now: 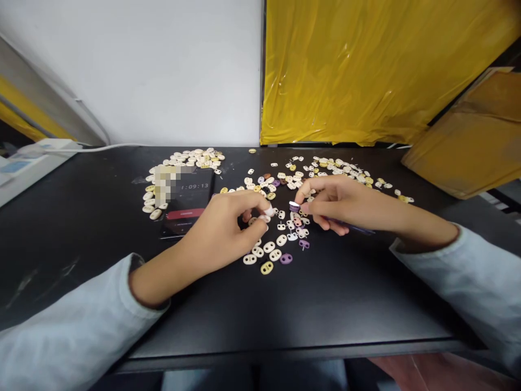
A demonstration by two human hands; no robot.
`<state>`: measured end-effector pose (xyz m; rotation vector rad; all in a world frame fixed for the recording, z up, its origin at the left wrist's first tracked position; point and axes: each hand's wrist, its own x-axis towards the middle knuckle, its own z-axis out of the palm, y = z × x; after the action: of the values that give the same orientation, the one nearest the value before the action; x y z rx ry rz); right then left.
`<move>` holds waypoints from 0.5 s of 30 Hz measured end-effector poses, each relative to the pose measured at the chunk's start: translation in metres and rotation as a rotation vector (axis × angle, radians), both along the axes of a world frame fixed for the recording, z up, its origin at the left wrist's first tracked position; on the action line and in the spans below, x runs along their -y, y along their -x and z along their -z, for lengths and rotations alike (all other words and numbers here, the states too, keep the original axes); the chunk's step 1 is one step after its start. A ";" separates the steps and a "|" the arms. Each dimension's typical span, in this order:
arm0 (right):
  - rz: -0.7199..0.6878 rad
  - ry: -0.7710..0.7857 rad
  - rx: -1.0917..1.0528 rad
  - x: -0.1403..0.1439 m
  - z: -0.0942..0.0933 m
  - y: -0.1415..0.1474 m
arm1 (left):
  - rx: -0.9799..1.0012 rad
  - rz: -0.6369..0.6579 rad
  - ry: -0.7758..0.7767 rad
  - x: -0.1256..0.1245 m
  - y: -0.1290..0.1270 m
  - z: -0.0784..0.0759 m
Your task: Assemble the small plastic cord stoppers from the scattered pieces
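My left hand (238,222) is closed in a pinch on a small cream oval piece with two holes (265,218), like a cord stopper. Between the thumb and forefinger of my right hand (331,203) is a purple piece with a white top (294,207); the other fingers curl below. Loose small two-holed pieces in white, pink and purple (297,222) lie on the table between my hands. Nearer to me are several cream ovals (269,247), a yellow oval (267,267) and a purple oval (286,258).
A phone (185,209) showing a timer lies left of my left hand, beside a curved heap of cream ovals (195,158). More pieces (345,171) spread behind my right hand. A cardboard box (468,136) stands at the right, and yellow sheeting (345,70) covers the back of the black table (309,315).
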<state>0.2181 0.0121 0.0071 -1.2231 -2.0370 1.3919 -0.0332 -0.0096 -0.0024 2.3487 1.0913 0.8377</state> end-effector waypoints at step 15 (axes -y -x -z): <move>0.178 -0.590 0.398 -0.018 0.013 -0.011 | -0.035 0.044 -0.014 0.001 -0.005 -0.003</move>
<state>0.2287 0.0302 -0.0062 -1.4223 -2.2829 0.4231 -0.0283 -0.0110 0.0006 2.3989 1.0474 0.7937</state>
